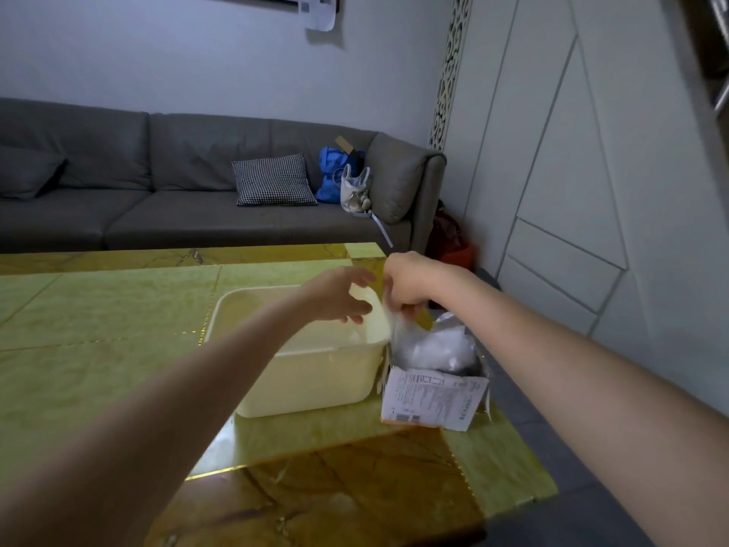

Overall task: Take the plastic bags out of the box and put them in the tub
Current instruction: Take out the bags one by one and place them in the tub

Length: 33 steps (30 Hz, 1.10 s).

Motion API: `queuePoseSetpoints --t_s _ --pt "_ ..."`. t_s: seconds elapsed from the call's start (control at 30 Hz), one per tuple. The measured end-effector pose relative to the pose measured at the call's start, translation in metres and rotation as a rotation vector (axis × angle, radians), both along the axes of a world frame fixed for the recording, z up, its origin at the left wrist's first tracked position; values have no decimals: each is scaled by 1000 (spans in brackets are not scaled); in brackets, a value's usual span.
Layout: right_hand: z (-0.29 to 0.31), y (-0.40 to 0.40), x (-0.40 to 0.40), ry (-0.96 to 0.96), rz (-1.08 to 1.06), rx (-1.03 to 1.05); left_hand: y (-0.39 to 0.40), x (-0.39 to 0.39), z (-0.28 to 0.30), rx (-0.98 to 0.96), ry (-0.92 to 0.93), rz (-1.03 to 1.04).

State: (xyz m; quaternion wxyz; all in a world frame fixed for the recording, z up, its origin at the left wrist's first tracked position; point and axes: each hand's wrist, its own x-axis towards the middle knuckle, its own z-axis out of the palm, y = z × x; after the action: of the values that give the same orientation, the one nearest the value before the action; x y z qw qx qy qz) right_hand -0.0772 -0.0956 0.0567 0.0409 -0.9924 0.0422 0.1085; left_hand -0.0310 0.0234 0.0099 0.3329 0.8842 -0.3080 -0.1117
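Bare forearms reach over the glossy green desk (98, 309). Right hand (408, 284) pinches a crinkly clear plastic bag (398, 323), seemingly above the open cardboard box (434, 400), beside the smooth rectangular cream tub (311, 380); left hand (341, 296) fingers spread loosely over it.

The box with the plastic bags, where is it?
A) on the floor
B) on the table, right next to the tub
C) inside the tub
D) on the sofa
B: the box stands on the table beside the tub, on its right, while the right hand pinches a plastic bag above it.
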Motion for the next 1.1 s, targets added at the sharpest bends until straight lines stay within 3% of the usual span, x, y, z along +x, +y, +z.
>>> queuePoseSetpoints --t_s 0.17,0.3,0.47,0.73,0.9,1.0,1.1 --pt "8 -11 -7 -365 109 303 -15 -21 3 -240 221 7" --pt "30 -11 -11 -587 64 656 -8 -17 10 -304 244 98" --pt "27 -19 -19 -347 -63 836 8 -15 26 -535 377 147" --pt "9 -36 -12 -433 -222 1119 25 -11 24 -535 398 179" --pt "1 -32 -5 -452 -247 1073 31 -5 17 -534 400 214" --pt "-1 -29 5 -623 -372 1030 35 -4 17 -527 412 215" --pt "4 -30 9 -813 -466 890 50 -1 17 -363 362 299"
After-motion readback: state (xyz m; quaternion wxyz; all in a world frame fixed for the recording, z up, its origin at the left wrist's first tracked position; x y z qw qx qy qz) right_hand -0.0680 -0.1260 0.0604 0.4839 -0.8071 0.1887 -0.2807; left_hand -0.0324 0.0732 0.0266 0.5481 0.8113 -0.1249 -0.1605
